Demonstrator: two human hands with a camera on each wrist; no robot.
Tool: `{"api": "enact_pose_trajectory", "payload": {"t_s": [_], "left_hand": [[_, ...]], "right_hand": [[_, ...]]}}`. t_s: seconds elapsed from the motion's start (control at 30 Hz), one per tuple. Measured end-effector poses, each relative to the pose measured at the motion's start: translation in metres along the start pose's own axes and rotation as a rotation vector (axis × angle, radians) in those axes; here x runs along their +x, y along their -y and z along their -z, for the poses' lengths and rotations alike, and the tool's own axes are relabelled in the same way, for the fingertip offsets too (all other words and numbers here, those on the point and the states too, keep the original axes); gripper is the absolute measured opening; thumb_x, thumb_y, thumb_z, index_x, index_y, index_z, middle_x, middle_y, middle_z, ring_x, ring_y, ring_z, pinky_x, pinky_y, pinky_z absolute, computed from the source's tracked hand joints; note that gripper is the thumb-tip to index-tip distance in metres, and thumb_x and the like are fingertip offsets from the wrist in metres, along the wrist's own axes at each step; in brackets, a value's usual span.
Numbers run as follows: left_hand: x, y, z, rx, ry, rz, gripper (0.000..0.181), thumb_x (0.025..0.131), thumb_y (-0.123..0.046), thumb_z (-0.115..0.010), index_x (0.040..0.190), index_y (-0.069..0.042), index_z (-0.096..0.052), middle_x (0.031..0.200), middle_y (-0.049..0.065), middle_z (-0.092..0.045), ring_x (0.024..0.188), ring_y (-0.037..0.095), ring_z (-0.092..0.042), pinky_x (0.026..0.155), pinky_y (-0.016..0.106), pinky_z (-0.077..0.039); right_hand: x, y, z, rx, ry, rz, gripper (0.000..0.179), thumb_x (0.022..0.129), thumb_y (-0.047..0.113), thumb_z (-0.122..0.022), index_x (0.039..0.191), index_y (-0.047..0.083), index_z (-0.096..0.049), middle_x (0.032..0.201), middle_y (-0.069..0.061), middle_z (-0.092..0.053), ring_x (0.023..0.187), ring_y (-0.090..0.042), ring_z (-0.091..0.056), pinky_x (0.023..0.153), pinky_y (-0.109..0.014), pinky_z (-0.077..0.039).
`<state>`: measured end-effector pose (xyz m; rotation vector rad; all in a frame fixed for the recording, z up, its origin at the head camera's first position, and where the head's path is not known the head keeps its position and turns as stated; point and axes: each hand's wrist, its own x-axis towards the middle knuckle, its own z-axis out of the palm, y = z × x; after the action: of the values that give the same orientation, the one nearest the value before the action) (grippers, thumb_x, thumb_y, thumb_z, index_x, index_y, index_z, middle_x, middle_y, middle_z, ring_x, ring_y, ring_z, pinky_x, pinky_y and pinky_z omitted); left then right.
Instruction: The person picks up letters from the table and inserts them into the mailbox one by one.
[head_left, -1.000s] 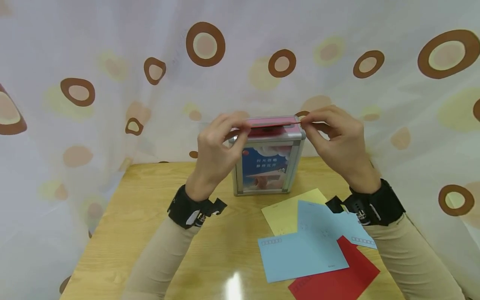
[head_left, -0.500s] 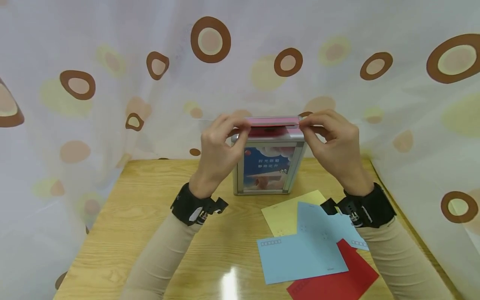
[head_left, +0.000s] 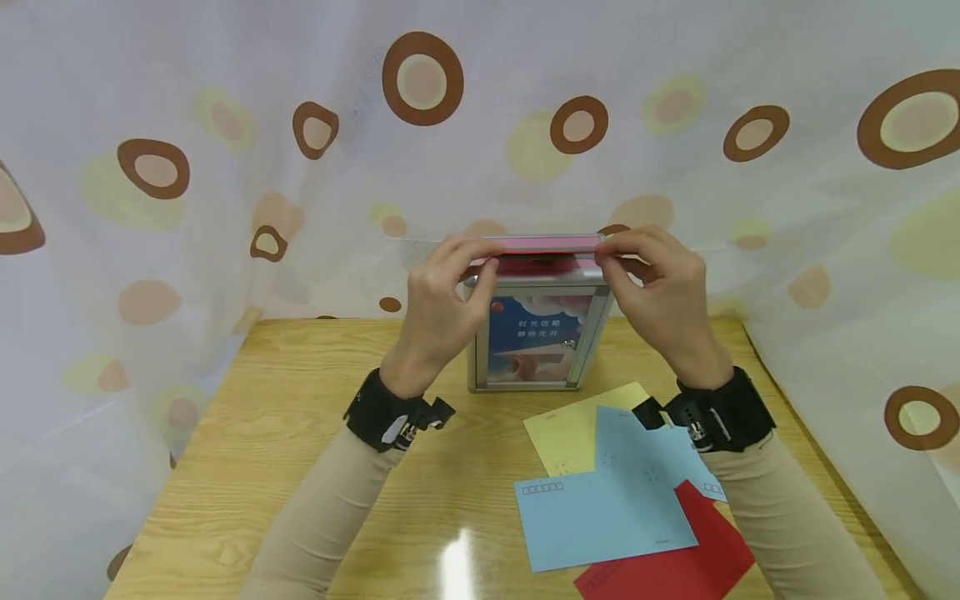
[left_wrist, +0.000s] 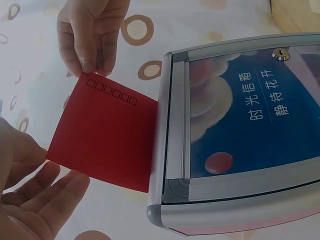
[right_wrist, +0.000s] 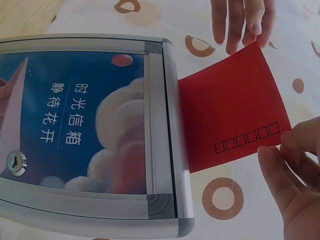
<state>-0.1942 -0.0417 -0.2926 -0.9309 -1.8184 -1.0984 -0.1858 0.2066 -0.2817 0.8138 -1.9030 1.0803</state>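
Note:
A red envelope (left_wrist: 107, 135) stands above the top of a silver-framed letter box (head_left: 474, 350), its lower edge hidden behind the box's front top rim. My left hand (head_left: 442, 308) pinches the upper left corner between thumb and fingers. At the opposite corner, the right hand (head_left: 660, 292) pinches it too. A row of printed squares on the envelope (right_wrist: 230, 110) lies near the right hand's corner. From the head view the envelope shows only as a thin edge over the pink top. How deep it sits in the slot cannot be seen.
On the wooden table (head_left: 322, 400), before the box, lie a yellow envelope (head_left: 562, 433), overlapping blue envelopes (head_left: 600, 517) and another red envelope (head_left: 675, 575). A patterned sheet (head_left: 480, 167) hangs behind. The box front has a keyed lock (left_wrist: 281, 54).
The held envelope's upper edge has gone from slightly slanted to level. My right hand has shifted a little left and the left hand slightly right. Both still pinch the envelope; the head view tilted slightly.

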Motion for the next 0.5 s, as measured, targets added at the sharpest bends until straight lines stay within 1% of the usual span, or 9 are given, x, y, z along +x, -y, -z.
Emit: {"api": "enact_pose_trajectory", "payload": {"t_s": [0.1,0.23,0.37,0.5], "left_hand": [[-0.0016,0.0008,-0.0004,0.017,0.005,0.003,0.018,0.092,-0.002,-0.06,0.107,0.002,-0.069,0.099,0.015,-0.067,0.09,0.016,-0.065,0.079,0.023,-0.057],[-0.004,0.0013,-0.0014,0.023,0.015,0.013,0.02,0.093,-0.002,-0.06,0.109,0.002,-0.069,0.1,0.015,-0.067,0.091,0.017,-0.065,0.079,0.025,-0.058],[-0.0062,0.0016,-0.0023,0.034,0.025,0.023,0.022,0.093,-0.002,-0.059,0.112,0.002,-0.068,0.103,0.016,-0.067,0.092,0.021,-0.064,0.075,0.03,-0.059],[-0.0082,0.0022,-0.0028,0.058,0.03,0.029,0.024,0.093,-0.004,-0.058,0.114,0.001,-0.068,0.105,0.016,-0.067,0.095,0.023,-0.063,0.073,0.032,-0.058]], "right_hand": [[-0.0017,-0.0008,-0.0006,-0.009,-0.002,-0.019,0.018,0.081,-0.014,-0.067,0.095,-0.004,-0.071,0.095,-0.013,-0.067,0.089,-0.022,-0.066,0.082,-0.02,-0.055],[-0.0046,-0.0017,-0.0015,-0.03,-0.008,-0.048,0.018,0.083,-0.01,-0.067,0.096,0.0,-0.073,0.097,-0.01,-0.068,0.09,-0.017,-0.066,0.081,-0.019,-0.055],[-0.0058,-0.0037,-0.0033,-0.044,-0.024,-0.071,0.017,0.084,-0.007,-0.069,0.096,0.002,-0.074,0.098,-0.008,-0.069,0.09,-0.014,-0.066,0.08,-0.018,-0.055],[-0.0061,-0.0054,-0.0055,-0.04,-0.041,-0.088,0.016,0.084,-0.005,-0.07,0.097,0.003,-0.074,0.099,-0.007,-0.069,0.09,-0.014,-0.066,0.079,-0.017,-0.055]]}}
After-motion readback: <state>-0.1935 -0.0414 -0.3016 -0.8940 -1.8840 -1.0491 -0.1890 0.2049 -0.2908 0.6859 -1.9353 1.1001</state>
